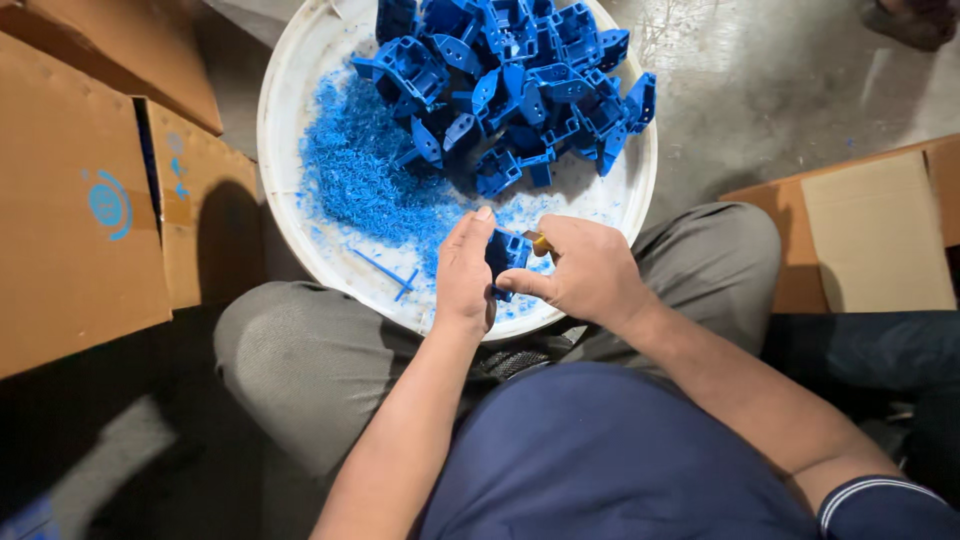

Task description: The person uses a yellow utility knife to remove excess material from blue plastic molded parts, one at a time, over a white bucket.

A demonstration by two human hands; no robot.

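Seen from the head camera, a seated person works over a round white plastic basin (300, 90) held between the knees. The left hand (465, 270) clasps a small blue moulded plastic part (507, 255) above the basin's near rim, fingers wrapped along its left side. The right hand (585, 270) pinches a slim tool with a yellowish handle (540, 241) against the same part, thumb pressed on its lower edge. At the basin's far side lies a heap of matching blue plastic brackets (520, 70); a drift of fine blue shavings (355, 175) covers its left half. Brown cardboard boxes (80, 200) stand to the left, another cardboard carton (870, 235) to the right.
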